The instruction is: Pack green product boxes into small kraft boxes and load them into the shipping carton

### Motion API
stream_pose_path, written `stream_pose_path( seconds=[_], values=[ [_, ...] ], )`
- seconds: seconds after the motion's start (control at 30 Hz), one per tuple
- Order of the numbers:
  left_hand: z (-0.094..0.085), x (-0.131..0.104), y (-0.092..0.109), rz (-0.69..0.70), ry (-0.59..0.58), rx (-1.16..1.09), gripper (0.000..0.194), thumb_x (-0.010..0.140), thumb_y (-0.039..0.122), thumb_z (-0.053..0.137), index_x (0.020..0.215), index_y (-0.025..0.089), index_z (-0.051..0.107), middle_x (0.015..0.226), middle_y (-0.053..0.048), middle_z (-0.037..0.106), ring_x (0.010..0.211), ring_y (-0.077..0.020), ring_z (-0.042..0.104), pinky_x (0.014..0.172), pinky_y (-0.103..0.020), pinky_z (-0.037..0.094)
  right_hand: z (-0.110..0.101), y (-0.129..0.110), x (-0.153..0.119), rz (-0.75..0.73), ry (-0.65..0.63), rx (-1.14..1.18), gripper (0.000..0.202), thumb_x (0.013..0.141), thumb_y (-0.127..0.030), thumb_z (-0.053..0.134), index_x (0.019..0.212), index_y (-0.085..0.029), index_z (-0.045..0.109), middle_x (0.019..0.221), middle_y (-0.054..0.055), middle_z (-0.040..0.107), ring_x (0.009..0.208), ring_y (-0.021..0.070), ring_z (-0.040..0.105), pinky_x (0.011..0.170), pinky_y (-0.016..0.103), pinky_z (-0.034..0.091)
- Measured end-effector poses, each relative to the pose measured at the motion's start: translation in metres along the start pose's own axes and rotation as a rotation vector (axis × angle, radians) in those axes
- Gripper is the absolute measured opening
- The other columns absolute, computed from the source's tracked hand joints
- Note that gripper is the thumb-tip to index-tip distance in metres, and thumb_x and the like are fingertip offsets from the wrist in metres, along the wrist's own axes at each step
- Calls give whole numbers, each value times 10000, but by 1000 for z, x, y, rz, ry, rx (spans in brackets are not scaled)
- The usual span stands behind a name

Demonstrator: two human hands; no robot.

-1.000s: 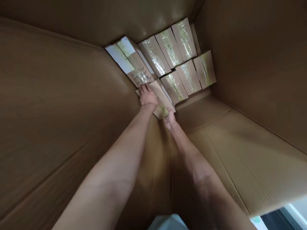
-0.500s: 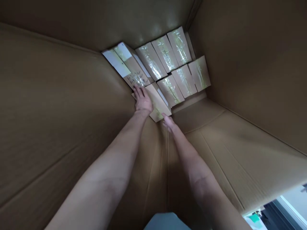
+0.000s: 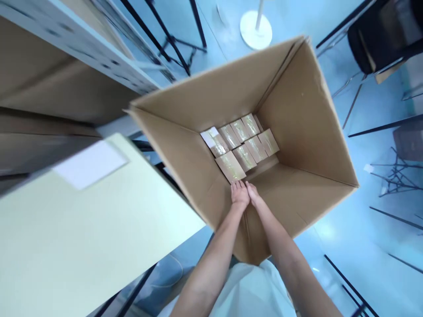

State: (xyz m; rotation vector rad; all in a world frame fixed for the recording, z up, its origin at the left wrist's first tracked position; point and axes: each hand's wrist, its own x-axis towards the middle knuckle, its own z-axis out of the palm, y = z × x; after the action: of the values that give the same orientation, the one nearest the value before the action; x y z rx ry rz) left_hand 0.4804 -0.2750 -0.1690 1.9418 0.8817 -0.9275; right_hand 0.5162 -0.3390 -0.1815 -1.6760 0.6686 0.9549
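A large open carton stands in front of me, its inside in full view. On its floor, small taped cardboard boxes lie packed in two rows toward the far left corner. The nearest small box has clear tape along its top. My left hand is by that box's near edge, fingers stretched forward; whether the tips touch it I cannot tell. Close beside it, my right hand has its fingers extended and holds nothing visible. A box with a white label sits in the left corner.
A pale tabletop with a white sheet lies left of the carton. Behind it stands a metal rack. A round white stand base is on the floor beyond, and a black chair is at the right.
My view has risen from inside the carton to above it. Both hands have drawn back toward me and come together at the near edge of the nearest small box.
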Motion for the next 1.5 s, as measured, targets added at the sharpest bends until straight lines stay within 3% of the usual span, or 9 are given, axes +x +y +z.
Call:
stream_pose_path(
  seconds=[0.23,0.4,0.5,0.63,0.8,0.97,1.07,1.2,1.5],
  values=[
    [-41,-134,35,290,43,-99,763,939,77,541,1700,52,496,1757,-272,506,1697,-336,441,1426,-485,341,-30,-59,-120,-183,-5,-13,434,849,-646,759,701,-245,680,735,7,760,912,229,748,991,363,614],
    [-60,-218,45,518,181,-278,644,992,101,513,1624,183,607,1602,-191,679,1506,-312,652,1321,-504,509,-59,-73,-195,-307,-32,30,465,773,-699,781,882,-250,829,1076,122,876,1157,326,811,1123,477,612],
    [-73,-254,43,609,272,-359,508,1012,137,515,1467,219,725,1444,-166,761,1385,-320,716,1255,-520,559,-68,-81,-228,-372,-147,37,541,761,-721,818,1033,-257,886,1281,150,865,1364,380,761,1255,539,543],
    [-96,-308,24,703,421,-499,427,1037,201,534,1380,255,782,1448,-125,776,1386,-302,714,1264,-500,546,-69,-102,-282,-446,-395,-15,602,807,-754,849,1141,-256,902,1397,170,825,1395,403,744,1257,579,550],
    [-100,-384,-28,756,547,-792,358,1052,337,627,1335,254,830,1471,-125,779,1391,-299,723,1279,-474,534,-58,-112,-356,-575,-736,-228,502,875,-728,875,1087,-275,919,1439,159,806,1408,402,728,1296,619,504],
    [-66,-438,-87,736,627,-1046,408,1035,446,719,1369,238,827,1479,-134,775,1382,-314,733,1246,-474,563,-33,-81,-410,-605,-952,-411,498,830,-708,935,1059,-266,922,1448,154,802,1387,402,734,1248,583,546],
    [-40,-457,-120,687,682,-1223,509,992,529,794,1382,204,822,1445,-151,794,1352,-339,751,1235,-515,571,-10,-47,-429,-579,-1025,-504,562,849,-749,898,1098,-246,918,1396,147,827,1354,384,740,1233,549,540],
    [-15,-490,-174,647,799,-1480,637,949,597,846,1443,198,796,1448,-159,797,1401,-357,735,1278,-551,535,37,8,-457,-540,-1110,-602,557,828,-772,897,932,-224,897,1250,134,867,1200,351,784,1189,524,556],
    [36,-624,-343,486,1384,-1544,621,959,514,854,1495,213,769,1495,-155,774,1372,-351,753,1239,-548,579,171,157,-595,-560,-1598,-911,468,913,-703,856,928,-235,850,1124,102,866,1029,307,803,1068,473,617]
  ],
)
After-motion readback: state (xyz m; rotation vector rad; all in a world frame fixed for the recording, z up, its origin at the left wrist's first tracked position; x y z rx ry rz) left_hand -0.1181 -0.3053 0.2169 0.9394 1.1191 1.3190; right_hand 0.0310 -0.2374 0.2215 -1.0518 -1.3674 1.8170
